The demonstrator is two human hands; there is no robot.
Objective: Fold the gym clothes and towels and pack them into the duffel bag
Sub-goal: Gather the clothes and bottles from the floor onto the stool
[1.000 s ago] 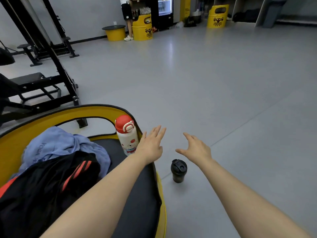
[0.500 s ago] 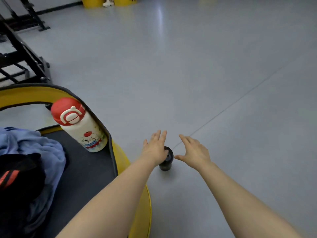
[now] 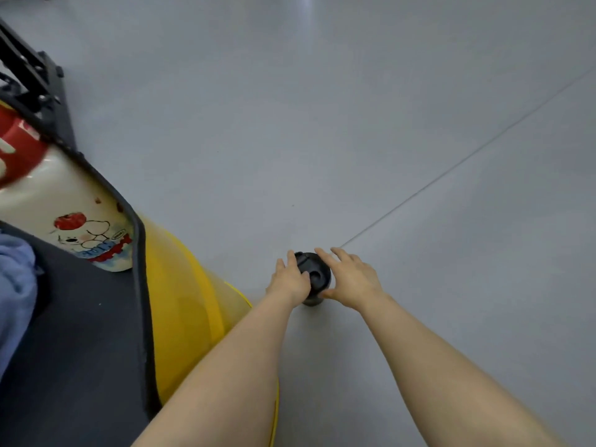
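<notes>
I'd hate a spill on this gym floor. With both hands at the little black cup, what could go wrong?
The left hand and right hand touch the black cup with fingers mostly straight, so it might slip or tip on the floor. Its flip lid could pop open. The white bottle beside the left arm could get knocked.

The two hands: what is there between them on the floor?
A small black cup stands between the left hand and the right hand; both touch its sides, as the head view shows.
</notes>
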